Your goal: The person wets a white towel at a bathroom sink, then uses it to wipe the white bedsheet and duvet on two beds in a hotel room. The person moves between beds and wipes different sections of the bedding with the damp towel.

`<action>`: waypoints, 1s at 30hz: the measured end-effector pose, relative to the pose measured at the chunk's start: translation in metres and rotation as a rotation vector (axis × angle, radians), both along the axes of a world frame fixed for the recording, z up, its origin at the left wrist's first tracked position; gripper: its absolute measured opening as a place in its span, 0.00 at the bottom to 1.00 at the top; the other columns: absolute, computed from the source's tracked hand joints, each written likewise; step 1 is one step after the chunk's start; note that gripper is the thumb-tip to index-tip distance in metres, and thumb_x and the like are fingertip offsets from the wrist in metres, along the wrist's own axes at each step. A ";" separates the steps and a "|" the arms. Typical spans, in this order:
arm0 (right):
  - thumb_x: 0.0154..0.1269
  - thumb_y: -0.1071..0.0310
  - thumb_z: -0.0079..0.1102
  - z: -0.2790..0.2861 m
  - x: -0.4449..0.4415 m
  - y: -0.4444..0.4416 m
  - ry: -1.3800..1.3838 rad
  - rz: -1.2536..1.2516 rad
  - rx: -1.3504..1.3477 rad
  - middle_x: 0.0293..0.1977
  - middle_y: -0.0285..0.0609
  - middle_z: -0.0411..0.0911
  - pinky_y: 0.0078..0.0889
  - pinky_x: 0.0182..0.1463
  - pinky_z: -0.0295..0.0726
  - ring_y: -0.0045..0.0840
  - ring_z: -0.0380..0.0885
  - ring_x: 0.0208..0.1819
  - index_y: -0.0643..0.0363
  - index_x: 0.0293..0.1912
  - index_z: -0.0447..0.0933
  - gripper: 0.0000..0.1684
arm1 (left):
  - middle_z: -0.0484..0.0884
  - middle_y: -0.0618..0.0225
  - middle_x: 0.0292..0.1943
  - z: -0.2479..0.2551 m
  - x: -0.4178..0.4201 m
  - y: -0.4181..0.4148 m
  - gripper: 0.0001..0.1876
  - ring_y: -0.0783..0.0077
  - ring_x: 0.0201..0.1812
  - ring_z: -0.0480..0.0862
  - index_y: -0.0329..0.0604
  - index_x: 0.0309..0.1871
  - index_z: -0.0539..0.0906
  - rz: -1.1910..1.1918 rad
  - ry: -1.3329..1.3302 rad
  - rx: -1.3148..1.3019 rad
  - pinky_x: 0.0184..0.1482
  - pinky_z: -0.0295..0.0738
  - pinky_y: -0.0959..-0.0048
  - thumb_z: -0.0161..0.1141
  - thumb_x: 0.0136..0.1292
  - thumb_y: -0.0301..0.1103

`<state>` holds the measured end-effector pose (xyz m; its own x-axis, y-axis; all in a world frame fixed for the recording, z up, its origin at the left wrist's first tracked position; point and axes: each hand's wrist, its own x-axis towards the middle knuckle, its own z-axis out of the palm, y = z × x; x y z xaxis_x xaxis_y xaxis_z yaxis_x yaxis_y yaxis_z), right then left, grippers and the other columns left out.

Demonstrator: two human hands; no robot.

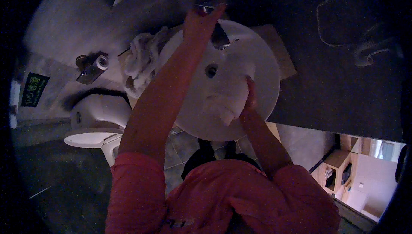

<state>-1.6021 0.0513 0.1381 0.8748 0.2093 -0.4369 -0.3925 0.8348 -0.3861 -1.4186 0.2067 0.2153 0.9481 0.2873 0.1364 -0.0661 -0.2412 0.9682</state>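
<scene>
A white round washbasin (273, 95) stands before me, with a dark drain hole (211, 70) near its middle. The metal faucet (220, 37) reaches over the basin from the far rim. My left hand (201, 23) is stretched out to that rim, its fingers and thumb around a shiny metal part (206, 7) that looks like the faucet's top; dimness hides the details. Low in the bowl, on the right side, my right hand (251, 97) grips a wet-looking white cloth (233, 94). The cloth spreads over the basin's inner surface, and some of my right fingers are hidden behind it.
A crumpled light towel (141, 60) lies on the counter (280, 52) left of the basin. Further left are a toilet (96, 113) with its lid raised and a toilet paper roll (102, 62) in a holder. A dark sign (34, 89) bears writing. A mirror (360, 176) reflects wooden shelving.
</scene>
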 end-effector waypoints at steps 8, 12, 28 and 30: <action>0.59 0.42 0.50 0.026 -0.013 -0.036 -0.074 -0.122 -0.199 0.59 0.50 0.65 0.49 0.63 0.63 0.44 0.65 0.59 0.59 0.65 0.57 0.42 | 0.79 0.61 0.32 0.006 -0.052 -0.017 0.29 0.68 0.35 0.79 0.38 0.40 0.74 -0.012 -0.022 -0.130 0.38 0.75 0.71 0.75 0.41 0.48; 0.61 0.44 0.48 0.050 -0.016 -0.030 -0.135 -0.147 -0.214 0.58 0.49 0.66 0.49 0.63 0.64 0.44 0.66 0.59 0.59 0.65 0.56 0.40 | 0.77 0.58 0.41 -0.051 -0.119 -0.009 0.33 0.68 0.42 0.77 0.34 0.48 0.71 -0.439 0.111 -0.251 0.43 0.75 0.69 0.74 0.44 0.45; 0.56 0.45 0.58 0.037 -0.022 -0.043 -0.217 0.061 -0.461 0.55 0.49 0.70 0.47 0.61 0.68 0.42 0.70 0.56 0.61 0.63 0.57 0.43 | 0.73 0.60 0.56 -0.040 -0.234 -0.035 0.46 0.63 0.56 0.73 0.40 0.63 0.59 -0.581 0.365 -0.596 0.57 0.70 0.65 0.75 0.42 0.36; 0.55 0.50 0.61 0.044 -0.019 -0.033 -0.172 0.045 -0.461 0.53 0.48 0.70 0.46 0.60 0.69 0.42 0.71 0.54 0.61 0.62 0.58 0.42 | 0.73 0.61 0.55 -0.041 -0.236 -0.036 0.45 0.64 0.55 0.74 0.39 0.63 0.59 -0.513 0.371 -0.657 0.54 0.72 0.66 0.74 0.42 0.36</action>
